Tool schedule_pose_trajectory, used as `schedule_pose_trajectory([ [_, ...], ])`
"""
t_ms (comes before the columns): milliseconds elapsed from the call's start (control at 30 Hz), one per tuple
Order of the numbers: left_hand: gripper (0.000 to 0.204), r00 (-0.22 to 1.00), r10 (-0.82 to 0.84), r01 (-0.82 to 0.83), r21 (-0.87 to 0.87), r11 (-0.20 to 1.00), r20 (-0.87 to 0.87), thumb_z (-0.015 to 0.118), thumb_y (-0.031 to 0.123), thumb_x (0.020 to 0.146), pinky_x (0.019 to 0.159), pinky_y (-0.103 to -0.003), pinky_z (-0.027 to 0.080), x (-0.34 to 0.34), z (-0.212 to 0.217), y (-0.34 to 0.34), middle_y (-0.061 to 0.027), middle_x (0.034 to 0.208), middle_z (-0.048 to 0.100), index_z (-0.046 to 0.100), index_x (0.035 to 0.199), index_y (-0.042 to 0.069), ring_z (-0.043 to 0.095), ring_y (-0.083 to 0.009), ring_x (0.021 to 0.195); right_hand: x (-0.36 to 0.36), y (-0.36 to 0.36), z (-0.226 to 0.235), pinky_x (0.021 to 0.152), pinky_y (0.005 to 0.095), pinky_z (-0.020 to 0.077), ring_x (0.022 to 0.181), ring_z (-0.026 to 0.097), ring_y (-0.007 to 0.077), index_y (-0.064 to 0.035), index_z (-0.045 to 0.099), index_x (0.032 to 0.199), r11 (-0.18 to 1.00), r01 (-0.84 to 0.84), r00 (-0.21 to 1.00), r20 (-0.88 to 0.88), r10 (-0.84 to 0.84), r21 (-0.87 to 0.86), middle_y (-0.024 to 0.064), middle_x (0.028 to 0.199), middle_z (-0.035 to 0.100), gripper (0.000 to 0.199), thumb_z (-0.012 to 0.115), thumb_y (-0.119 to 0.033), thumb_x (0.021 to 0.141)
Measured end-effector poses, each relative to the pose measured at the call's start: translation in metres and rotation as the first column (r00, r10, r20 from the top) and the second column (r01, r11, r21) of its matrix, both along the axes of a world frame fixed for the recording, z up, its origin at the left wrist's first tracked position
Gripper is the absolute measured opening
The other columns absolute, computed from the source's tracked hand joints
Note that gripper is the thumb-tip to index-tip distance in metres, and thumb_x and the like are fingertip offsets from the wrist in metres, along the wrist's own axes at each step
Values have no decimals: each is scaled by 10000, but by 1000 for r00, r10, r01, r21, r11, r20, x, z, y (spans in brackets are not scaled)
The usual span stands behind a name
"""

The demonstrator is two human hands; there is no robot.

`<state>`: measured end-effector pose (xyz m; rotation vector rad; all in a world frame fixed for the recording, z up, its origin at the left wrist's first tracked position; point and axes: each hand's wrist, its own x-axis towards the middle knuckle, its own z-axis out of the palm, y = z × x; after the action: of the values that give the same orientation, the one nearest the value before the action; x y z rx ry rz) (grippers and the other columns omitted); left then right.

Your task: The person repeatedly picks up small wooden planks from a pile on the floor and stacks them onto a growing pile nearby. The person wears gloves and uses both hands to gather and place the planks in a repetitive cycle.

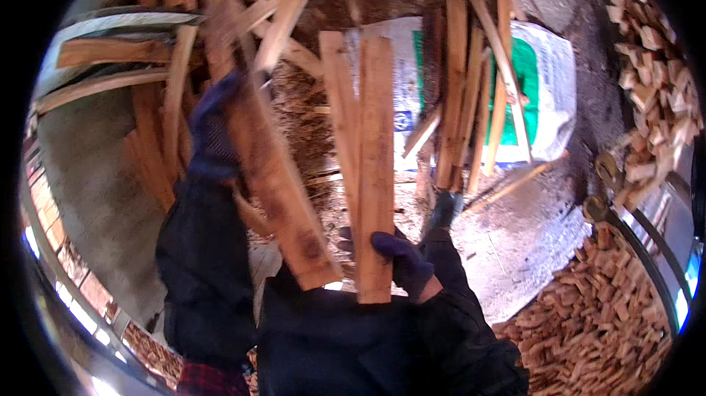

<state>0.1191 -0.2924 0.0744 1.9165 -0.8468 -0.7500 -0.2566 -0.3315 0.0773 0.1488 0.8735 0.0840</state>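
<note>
My left hand (215,131), in a dark blue glove and smeared by motion, is closed on the edge of a rough wooden board (278,190). The board slants down to the right, with a dark stain near its lower end. My right hand (403,258), also gloved, grips two wooden slats near their lower ends, its thumb over the front slat (376,146). Behind it, the second slat (337,94) fans out a little to the left. The two slats stand almost upright before my dark clothing.
Wooden slabs (118,52) lie crossed at the far left. Right of centre, several long strips (454,80) rest over a white and green sack (553,94). Wood chips (303,116) litter the ground. Chopped wood is heaped at the lower right (588,300) and along the right side (651,65).
</note>
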Motion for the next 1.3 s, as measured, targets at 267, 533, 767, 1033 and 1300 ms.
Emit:
schedule_pose_trajectory([
  [267, 385, 254, 103, -369, 1, 929, -962, 664, 137, 894, 837, -289, 518, -171, -49, -150, -108, 1081, 661, 570, 1246, 10, 630, -162, 971, -9, 7, -6, 921, 386, 516, 1051, 611, 250, -30, 449, 1354, 992, -80, 987, -144, 65, -98, 88, 1183, 597, 614, 723, -170, 823],
  [533, 692, 887, 436, -355, 380, 854, -153, 767, 329, 788, 931, -357, 489, -47, -112, 63, -195, 1207, 608, 488, 1329, -2, 602, -267, 1094, 18, 12, 1, 950, 446, 517, 1124, 594, 340, 52, 344, 1385, 984, -170, 985, -10, 170, -56, 247, 1262, 560, 803, 745, -264, 765],
  [767, 775, 957, 151, -285, 729, 622, 246, 782, 458, 717, 962, -414, 456, 61, -205, 131, -216, 1248, 582, 513, 1299, 24, 561, -363, 1139, 45, 9, 19, 1014, 427, 465, 1191, 556, 356, 88, 384, 1361, 954, -294, 950, -131, 284, -62, 253, 1292, 543, 870, 751, -328, 690],
  [1033, 476, 991, 82, -4, 596, 803, -103, 835, 353, 719, 801, -377, 516, 1, -173, 148, -135, 935, 701, 685, 1022, 18, 654, -258, 851, 56, 26, 30, 1041, 440, 444, 1214, 534, 380, 62, 323, 1409, 964, -251, 951, -209, 229, -86, 258, 1305, 529, 915, 724, -353, 700],
  [1300, 555, 294, 348, -5, 362, 932, -890, 730, 368, 851, 847, -299, 499, -160, -26, 111, -126, 1039, 672, 593, 1166, -68, 617, -163, 955, 50, 29, 43, 879, 414, 550, 1006, 628, 321, 40, 427, 1320, 972, -171, 942, -317, 113, -163, 176, 1115, 613, 733, 715, -321, 752],
])
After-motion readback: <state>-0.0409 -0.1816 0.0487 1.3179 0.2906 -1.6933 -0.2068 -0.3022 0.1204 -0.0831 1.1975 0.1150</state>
